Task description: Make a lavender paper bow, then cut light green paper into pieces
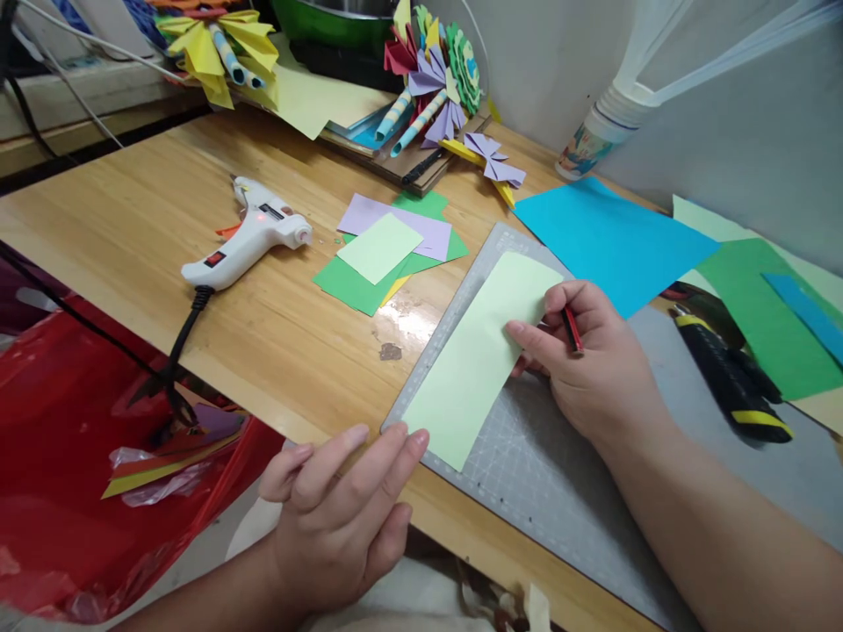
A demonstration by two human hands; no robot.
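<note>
A strip of pale green paper (467,369) lies slanted across the grey cutting mat (527,491). My right hand (586,360) pinches its right edge between thumb and fingers. Tucked in that same hand is a short red and black pencil (572,329). At the strip's near left corner is my left hand (352,500), fingers stretched out and slightly apart, fingertips close to the paper; whether they touch it I cannot tell. Left of the mat, a smaller pale green piece (380,248) rests on purple paper (428,230) and green paper (349,285).
A white glue gun (247,233) lies on the wooden table (132,211). Blue paper (612,237) overlaps the mat's far edge. A black and yellow tool (731,377) lies at right. Folded paper flowers (435,79) and a paper cup (596,136) stand behind. A red bag (59,421) hangs below left.
</note>
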